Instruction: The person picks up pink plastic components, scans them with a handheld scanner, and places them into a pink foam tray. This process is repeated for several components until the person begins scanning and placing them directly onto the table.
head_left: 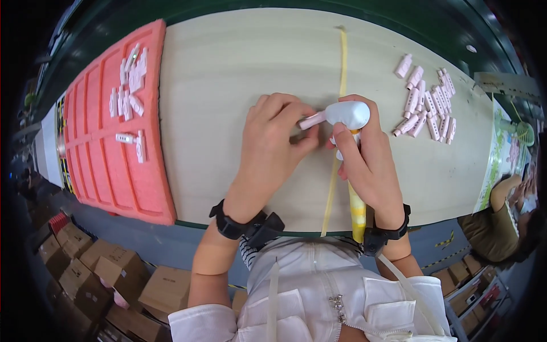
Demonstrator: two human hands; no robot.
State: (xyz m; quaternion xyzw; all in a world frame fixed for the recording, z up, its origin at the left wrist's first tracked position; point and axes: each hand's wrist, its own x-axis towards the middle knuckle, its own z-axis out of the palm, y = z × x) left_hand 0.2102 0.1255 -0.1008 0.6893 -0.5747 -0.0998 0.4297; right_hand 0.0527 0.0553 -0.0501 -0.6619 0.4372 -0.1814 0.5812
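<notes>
Near the middle of the table, my left hand (272, 137) pinches a small pale pink stick-shaped casing (311, 120) between thumb and fingers. Its right end meets the white rounded head of a mallet (348, 114); I cannot tell whether they touch. My right hand (369, 154) is closed round the mallet just below its head. The mallet's yellow handle (357, 214) runs down toward the table's near edge. Several similar pink casings (428, 102) with dark button marks lie in a loose group to the right. More pink pieces (137, 77) lie on the far left.
A pink foam tray (159, 171) with grooves covers the table's left end. A yellow tape strip (343, 57) crosses the pale table top (228, 62). Cardboard boxes (165, 288) stand on the floor at lower left. Another person (494, 228) sits at the far right.
</notes>
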